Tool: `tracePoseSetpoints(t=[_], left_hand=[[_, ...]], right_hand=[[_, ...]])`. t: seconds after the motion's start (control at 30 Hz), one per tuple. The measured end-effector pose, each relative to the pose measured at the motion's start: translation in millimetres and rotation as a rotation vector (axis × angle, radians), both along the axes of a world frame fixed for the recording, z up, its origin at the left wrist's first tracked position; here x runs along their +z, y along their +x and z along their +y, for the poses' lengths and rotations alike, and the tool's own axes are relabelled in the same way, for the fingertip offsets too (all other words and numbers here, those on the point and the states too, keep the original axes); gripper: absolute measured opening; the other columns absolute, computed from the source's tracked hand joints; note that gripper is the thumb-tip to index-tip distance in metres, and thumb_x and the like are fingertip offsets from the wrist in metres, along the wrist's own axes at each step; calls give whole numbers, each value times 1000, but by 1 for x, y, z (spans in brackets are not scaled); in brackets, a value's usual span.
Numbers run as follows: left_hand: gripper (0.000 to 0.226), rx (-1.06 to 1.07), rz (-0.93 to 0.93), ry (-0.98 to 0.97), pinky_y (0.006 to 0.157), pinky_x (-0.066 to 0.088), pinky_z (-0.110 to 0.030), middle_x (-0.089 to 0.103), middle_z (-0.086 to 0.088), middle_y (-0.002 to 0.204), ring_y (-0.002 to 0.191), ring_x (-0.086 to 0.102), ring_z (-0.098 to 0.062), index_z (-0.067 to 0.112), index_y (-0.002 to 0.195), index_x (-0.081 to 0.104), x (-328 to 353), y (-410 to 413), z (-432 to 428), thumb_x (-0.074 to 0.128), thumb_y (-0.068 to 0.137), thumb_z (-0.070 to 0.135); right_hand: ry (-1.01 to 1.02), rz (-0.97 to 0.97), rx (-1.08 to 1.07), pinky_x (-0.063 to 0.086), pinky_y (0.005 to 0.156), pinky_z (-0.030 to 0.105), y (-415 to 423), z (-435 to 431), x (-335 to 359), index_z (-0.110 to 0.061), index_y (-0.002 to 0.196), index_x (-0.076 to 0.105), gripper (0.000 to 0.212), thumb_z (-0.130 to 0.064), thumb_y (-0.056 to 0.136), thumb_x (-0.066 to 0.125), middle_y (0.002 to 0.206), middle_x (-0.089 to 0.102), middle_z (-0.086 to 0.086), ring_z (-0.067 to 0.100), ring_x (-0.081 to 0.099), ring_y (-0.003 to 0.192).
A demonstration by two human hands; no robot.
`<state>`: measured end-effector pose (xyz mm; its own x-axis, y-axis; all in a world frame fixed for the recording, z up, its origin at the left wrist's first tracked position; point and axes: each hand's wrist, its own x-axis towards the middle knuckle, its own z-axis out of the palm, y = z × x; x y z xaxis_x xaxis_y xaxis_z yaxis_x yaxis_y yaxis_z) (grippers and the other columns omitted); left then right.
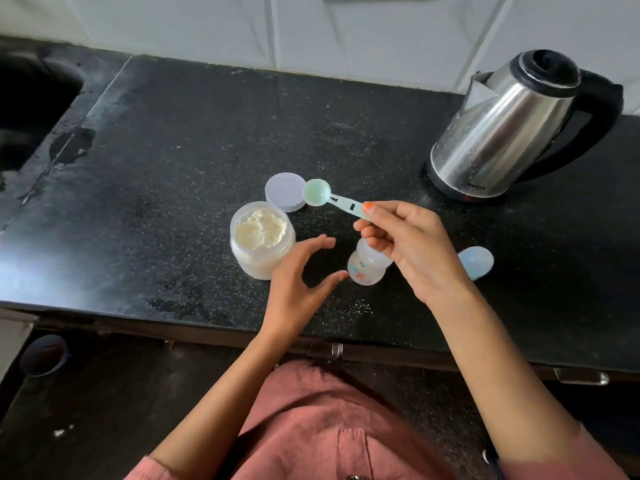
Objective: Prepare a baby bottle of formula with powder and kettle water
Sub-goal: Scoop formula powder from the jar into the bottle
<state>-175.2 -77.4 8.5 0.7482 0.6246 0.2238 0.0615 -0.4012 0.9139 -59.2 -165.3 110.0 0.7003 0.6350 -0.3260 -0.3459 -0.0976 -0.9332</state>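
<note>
A small clear baby bottle [367, 266] with coloured marks stands uncapped on the black counter [173, 150]. My right hand [412, 247] hovers over it and pinches the handle of a pale green measuring scoop [317, 192], whose bowl looks empty. My left hand [299, 284] is spread open just left of the bottle, thumb tip close to its side, holding nothing. An open jar of cream powder [261, 239] stands left of that hand, its white lid [285, 191] lying behind it. A steel kettle [512, 128] with a black handle sits at the back right.
A translucent blue bottle cap [476, 262] lies on the counter to the right of my right wrist. A dark sink [31, 98] opens at the far left, with wet patches beside it. The counter's front edge runs just below my forearms.
</note>
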Motion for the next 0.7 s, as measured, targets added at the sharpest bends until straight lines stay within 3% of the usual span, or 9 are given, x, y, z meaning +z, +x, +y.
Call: tracePoseSetpoints(t=[0.1, 0.17, 0.27, 0.37, 0.47, 0.57, 0.7], left_hand=[[24, 191, -102, 154, 91, 38, -7, 59, 17, 103, 105, 53, 12, 17, 99, 62, 5, -27, 6, 73, 77, 15], [23, 321, -165, 245, 92, 40, -13, 58, 6, 104, 104, 51, 7, 16, 100, 60, 1, -41, 14, 68, 78, 18], [46, 456, -133, 197, 96, 42, -34, 46, 1, 118, 116, 42, -3, 17, 114, 51, -7, -50, 31, 70, 73, 25], [75, 472, -24, 79, 106, 35, -47, 37, 4, 133, 129, 34, -10, 15, 130, 40, -12, -49, 44, 72, 67, 41], [89, 408, 48, -22, 113, 27, -34, 35, 2, 143, 133, 31, -8, 14, 138, 34, -16, -44, 50, 76, 63, 41], [89, 361, 48, -96, 106, 24, -10, 41, -1, 142, 129, 35, -3, 13, 138, 35, -16, -40, 52, 77, 63, 35], [84, 356, 25, -126, 104, 33, -17, 46, 1, 136, 122, 42, -2, 15, 135, 40, -13, -37, 51, 80, 63, 30]], right_hand=[[-45, -123, 109, 50, 55, 13, -10, 25, -2, -7, 86, 66, 6, -8, 86, 60, 66, 67, 3, 3, 61, 54], [-108, -342, 171, 51, 56, 15, -16, 41, -7, -6, 87, 67, 6, -9, 85, 61, 67, 66, 1, 3, 61, 55], [-239, -837, 248, 53, 63, 23, -26, 59, -22, -12, 89, 70, 9, -15, 84, 63, 73, 68, -4, 5, 62, 63], [-347, -1135, 336, 48, 65, 28, -34, 70, -30, -17, 93, 70, 13, -22, 87, 60, 92, 71, -3, 13, 63, 83], [-353, -1299, 382, 37, 66, 24, -36, 79, -36, -13, 94, 71, 15, -20, 87, 60, 95, 71, 1, 18, 59, 90], [-349, -1439, 409, 44, 67, 32, -37, 85, -40, -8, 82, 72, 9, -14, 78, 67, 78, 72, 8, 28, 61, 78], [-383, -1457, 424, 46, 67, 40, -37, 91, -43, -8, 72, 71, 6, -13, 73, 68, 70, 71, 7, 30, 61, 73]])
